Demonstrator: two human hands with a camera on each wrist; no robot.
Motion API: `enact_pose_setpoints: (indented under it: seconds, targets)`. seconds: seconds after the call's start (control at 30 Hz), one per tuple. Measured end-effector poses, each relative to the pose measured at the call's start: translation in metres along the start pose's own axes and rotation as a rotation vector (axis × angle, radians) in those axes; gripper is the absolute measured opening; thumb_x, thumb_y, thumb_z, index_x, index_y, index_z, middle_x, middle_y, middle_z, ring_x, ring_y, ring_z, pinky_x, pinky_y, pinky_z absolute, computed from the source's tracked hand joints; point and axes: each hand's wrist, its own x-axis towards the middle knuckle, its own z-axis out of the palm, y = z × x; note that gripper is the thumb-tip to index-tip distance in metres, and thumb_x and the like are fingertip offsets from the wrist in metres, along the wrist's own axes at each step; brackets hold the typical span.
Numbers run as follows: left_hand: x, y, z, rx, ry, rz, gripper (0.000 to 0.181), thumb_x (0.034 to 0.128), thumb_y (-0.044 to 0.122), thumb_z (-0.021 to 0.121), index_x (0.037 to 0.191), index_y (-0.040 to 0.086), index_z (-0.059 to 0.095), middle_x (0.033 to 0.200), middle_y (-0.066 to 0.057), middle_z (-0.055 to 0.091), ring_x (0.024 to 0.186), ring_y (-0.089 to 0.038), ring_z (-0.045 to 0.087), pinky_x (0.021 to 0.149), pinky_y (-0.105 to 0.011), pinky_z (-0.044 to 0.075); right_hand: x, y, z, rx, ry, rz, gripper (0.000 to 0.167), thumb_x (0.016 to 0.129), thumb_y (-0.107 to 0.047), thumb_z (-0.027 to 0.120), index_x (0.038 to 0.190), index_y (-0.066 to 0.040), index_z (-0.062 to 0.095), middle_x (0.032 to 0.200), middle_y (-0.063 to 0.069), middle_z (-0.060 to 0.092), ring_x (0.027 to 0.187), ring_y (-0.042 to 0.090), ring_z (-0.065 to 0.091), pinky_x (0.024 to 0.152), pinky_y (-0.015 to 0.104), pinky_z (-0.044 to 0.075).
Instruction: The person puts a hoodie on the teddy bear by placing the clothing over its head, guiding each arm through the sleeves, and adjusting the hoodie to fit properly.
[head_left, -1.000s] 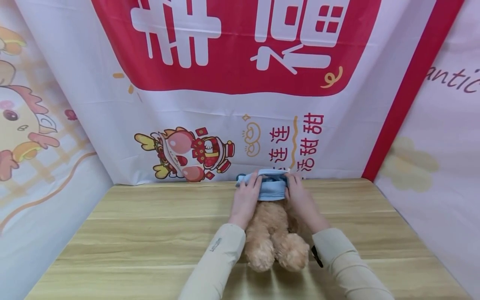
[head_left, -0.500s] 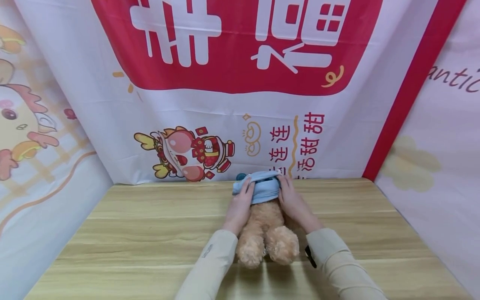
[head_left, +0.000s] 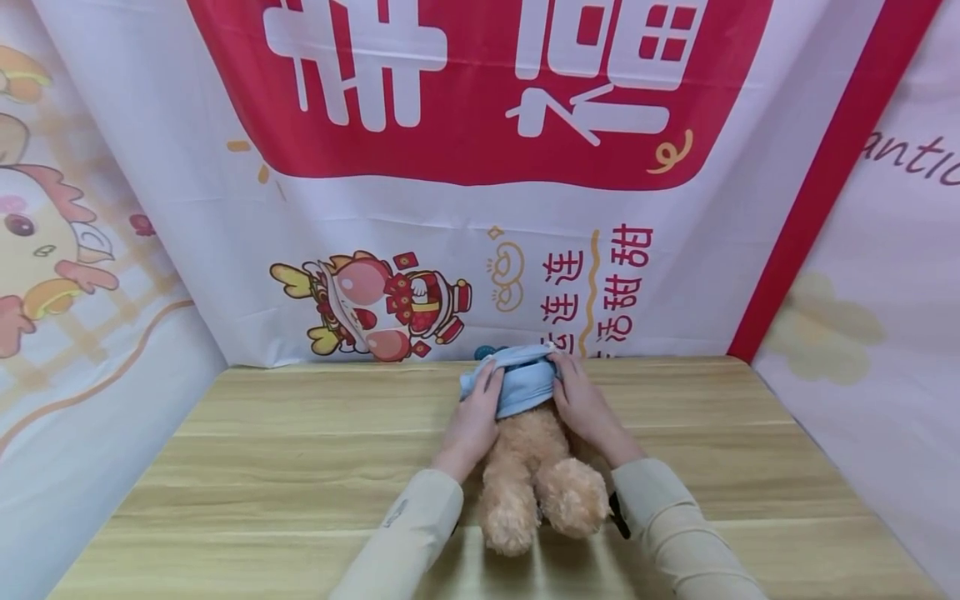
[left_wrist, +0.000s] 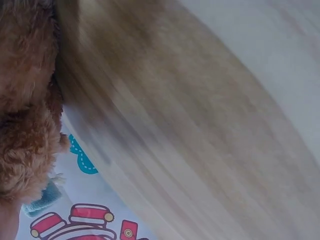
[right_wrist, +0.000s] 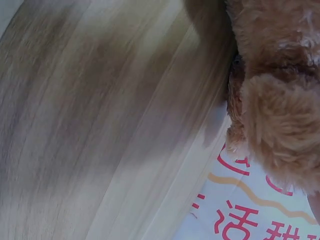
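A light brown plush toy (head_left: pixel 531 437) lies on the wooden table, its two fluffy legs pointing toward me in the head view. Bunched around its far end is a light blue cloth garment (head_left: pixel 525 390). My left hand (head_left: pixel 472 425) grips the garment's left side, and my right hand (head_left: pixel 587 407) pinches its upper right edge. The toy's head is not visible in the head view. In the left wrist view, brown fur (left_wrist: pixel 25 140) fills the left edge, with a bit of blue cloth (left_wrist: pixel 45 200) below. The right wrist view shows the plush fur (right_wrist: pixel 285 120) at right, fingers mostly hidden.
The wood-grain table (head_left: pixel 300 467) extends to both sides of the toy. Behind it hangs a white and red printed cloth (head_left: pixel 420 217), close beyond the garment. Printed side sheets stand at left (head_left: pixel 82 350) and right (head_left: pixel 862 350).
Both hands have shifted left and slightly nearer with the blue garment. The plush toy has moved along with them, its legs tilting a little. Both hands keep their hold.
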Motion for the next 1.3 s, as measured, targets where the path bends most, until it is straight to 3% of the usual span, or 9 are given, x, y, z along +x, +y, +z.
enact_pose_setpoints:
  seconds: [0.17, 0.33, 0.57, 0.73, 0.87, 1.0, 1.1, 1.2, 1.3]
  targets:
    - [-0.001, -0.004, -0.005, -0.026, -0.016, 0.003, 0.072, 0.079, -0.009, 0.06, 0.145, 0.006, 0.035, 0.153, -0.014, 0.031, 0.095, -0.032, 0.064, 0.065, -0.038, 0.054, 0.001, -0.005, 0.0, 0.025, -0.021, 0.001, 0.041, 0.096, -0.007, 0.043, 0.135, 0.005, 0.043, 0.138, 0.026, 0.045, 0.131, 0.038, 0.043, 0.11, 0.05, 0.036]
    - [0.004, -0.009, -0.015, -0.014, 0.01, 0.009, 0.061, 0.0846, -0.004, 0.054, 0.143, 0.004, 0.04, 0.15, -0.015, 0.037, 0.113, -0.034, 0.06, 0.07, -0.04, 0.055, 0.004, -0.009, -0.001, 0.038, -0.04, -0.013, 0.04, 0.094, -0.007, 0.045, 0.132, 0.006, 0.046, 0.134, 0.026, 0.049, 0.128, 0.037, 0.046, 0.109, 0.049, 0.038]
    - [0.023, -0.006, -0.033, 0.068, 0.109, 0.038, 0.065, 0.0807, 0.0, 0.06, 0.142, 0.004, 0.04, 0.149, -0.012, 0.037, 0.095, -0.031, 0.063, 0.071, -0.041, 0.054, 0.015, -0.019, -0.002, 0.096, -0.071, 0.034, 0.046, 0.096, -0.01, 0.045, 0.139, 0.004, 0.039, 0.141, 0.027, 0.044, 0.134, 0.038, 0.04, 0.111, 0.051, 0.034]
    - [0.032, -0.004, -0.039, 0.145, 0.174, 0.026, 0.068, 0.0779, -0.006, 0.063, 0.141, 0.005, 0.041, 0.15, -0.013, 0.036, 0.089, -0.033, 0.063, 0.068, -0.042, 0.054, 0.024, -0.025, 0.002, 0.101, -0.087, 0.07, 0.049, 0.098, -0.013, 0.043, 0.144, 0.003, 0.033, 0.146, 0.026, 0.038, 0.139, 0.038, 0.035, 0.114, 0.05, 0.031]
    - [0.033, -0.009, -0.04, 0.215, 0.155, 0.01, 0.07, 0.0779, -0.01, 0.064, 0.141, 0.007, 0.041, 0.151, -0.011, 0.035, 0.092, -0.035, 0.062, 0.072, -0.042, 0.056, 0.029, -0.028, 0.003, 0.012, -0.041, 0.11, 0.046, 0.097, -0.015, 0.05, 0.14, -0.002, 0.041, 0.144, 0.021, 0.043, 0.134, 0.035, 0.042, 0.11, 0.05, 0.037]
    - [0.031, -0.014, -0.039, 0.272, 0.145, 0.03, 0.072, 0.0764, -0.011, 0.065, 0.142, 0.007, 0.042, 0.152, -0.011, 0.034, 0.09, -0.033, 0.062, 0.071, -0.039, 0.057, 0.033, -0.03, 0.002, -0.15, 0.072, 0.083, 0.034, 0.091, -0.015, 0.063, 0.123, -0.006, 0.06, 0.129, 0.015, 0.059, 0.119, 0.033, 0.055, 0.1, 0.049, 0.045]
    - [0.032, -0.016, -0.037, 0.246, 0.155, 0.025, 0.07, 0.0775, -0.012, 0.062, 0.142, 0.006, 0.041, 0.151, -0.013, 0.036, 0.084, -0.033, 0.064, 0.066, -0.039, 0.057, 0.036, -0.03, 0.0, -0.199, 0.119, 0.039, 0.021, 0.087, -0.007, 0.066, 0.108, -0.007, 0.068, 0.115, 0.012, 0.066, 0.108, 0.032, 0.06, 0.095, 0.047, 0.048]
    - [0.036, -0.017, -0.035, 0.197, 0.198, 0.012, 0.06, 0.0808, -0.009, 0.06, 0.138, 0.003, 0.046, 0.145, -0.017, 0.044, 0.082, -0.033, 0.066, 0.066, -0.041, 0.057, 0.038, -0.032, -0.003, -0.203, 0.095, 0.0, 0.021, 0.085, 0.004, 0.06, 0.098, -0.008, 0.071, 0.106, 0.011, 0.067, 0.1, 0.032, 0.062, 0.09, 0.045, 0.05]
    - [0.037, -0.017, -0.035, 0.162, 0.227, 0.005, 0.053, 0.0813, -0.006, 0.064, 0.132, 0.001, 0.052, 0.138, -0.018, 0.05, 0.086, -0.034, 0.067, 0.073, -0.042, 0.057, 0.041, -0.033, -0.007, -0.259, 0.014, -0.025, 0.029, 0.084, 0.007, 0.056, 0.1, -0.01, 0.073, 0.107, 0.013, 0.065, 0.098, 0.033, 0.061, 0.088, 0.046, 0.049]
